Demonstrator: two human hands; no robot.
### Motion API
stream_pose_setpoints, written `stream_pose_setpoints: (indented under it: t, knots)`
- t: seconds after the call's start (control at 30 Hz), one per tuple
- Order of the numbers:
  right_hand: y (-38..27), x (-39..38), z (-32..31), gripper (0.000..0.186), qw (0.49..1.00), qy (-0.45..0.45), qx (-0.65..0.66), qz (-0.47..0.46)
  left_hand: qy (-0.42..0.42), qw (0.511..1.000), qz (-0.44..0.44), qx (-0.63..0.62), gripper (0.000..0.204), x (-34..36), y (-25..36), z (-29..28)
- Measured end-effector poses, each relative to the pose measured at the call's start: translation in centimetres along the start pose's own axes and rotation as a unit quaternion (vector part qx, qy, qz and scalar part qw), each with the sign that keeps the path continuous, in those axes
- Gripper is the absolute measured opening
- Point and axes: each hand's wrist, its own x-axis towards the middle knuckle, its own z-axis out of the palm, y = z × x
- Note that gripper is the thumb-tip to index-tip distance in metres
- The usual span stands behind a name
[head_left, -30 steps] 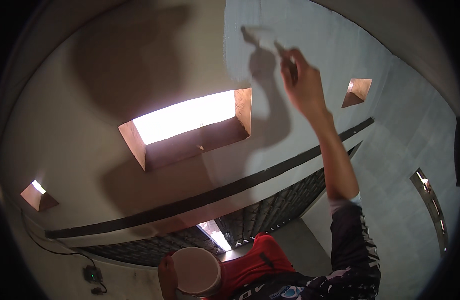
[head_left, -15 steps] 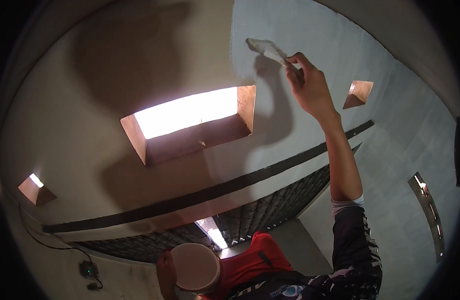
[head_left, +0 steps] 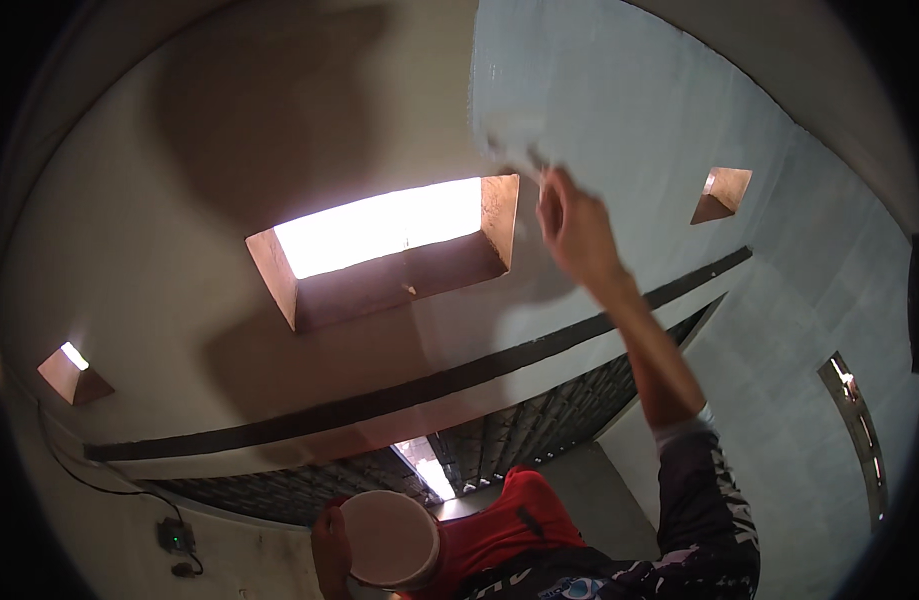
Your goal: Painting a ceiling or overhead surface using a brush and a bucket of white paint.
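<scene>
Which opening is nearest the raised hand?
The big middle opening, its right end just left of the right hand in view. The small left opening, small right opening and far-right slit are farther.

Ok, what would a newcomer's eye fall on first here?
Probably the glaring window opening, just left of centre. Next, the raised right hand to its right, gripping a motion-blurred brush near the edge of the blue-grey painted area. Lower down, a pale round bucket shows beside red clothing, the left hand at the bucket's left side.
</scene>
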Motion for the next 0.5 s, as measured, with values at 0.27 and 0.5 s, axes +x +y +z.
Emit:
stream_pose_setpoints:
  t: [0.27, 0.5]
  knots:
    - [-4.0, -5.4, -3.5, 0.016, 0.972, -0.13, 0.079, 0.179, -0.012, 0.998, 0.002, 0.056, 0.046, 0.5, -0.2, -0.5]
    - [-3.0, 0.0, -0.5, 0.013, 0.999, 0.036, -0.008, 0.024, 0.003, 0.999, 0.005, 0.05, 0.047, 0.4, -0.3, 0.1]
